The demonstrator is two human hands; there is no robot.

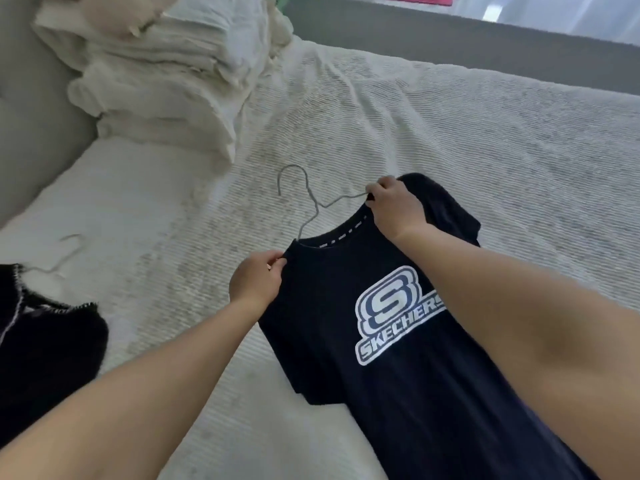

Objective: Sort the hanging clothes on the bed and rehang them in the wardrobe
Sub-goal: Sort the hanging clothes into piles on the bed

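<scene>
A dark navy T-shirt [398,375] with a white logo lies spread on the white bed [450,150]. A thin grey wire hanger [304,199] sticks out of its collar, hook pointing away from me. My left hand [254,284] pinches the shirt's left shoulder by the collar. My right hand [394,206] grips the right shoulder together with the hanger's arm. At the left edge lies a second black garment [45,337] with white trim, on a pale hanger [65,254].
A pile of cream pillows and folded bedding [166,71] sits at the head of the bed, against a grey headboard [31,133]. A grey wall or bed frame [485,46] runs along the far side.
</scene>
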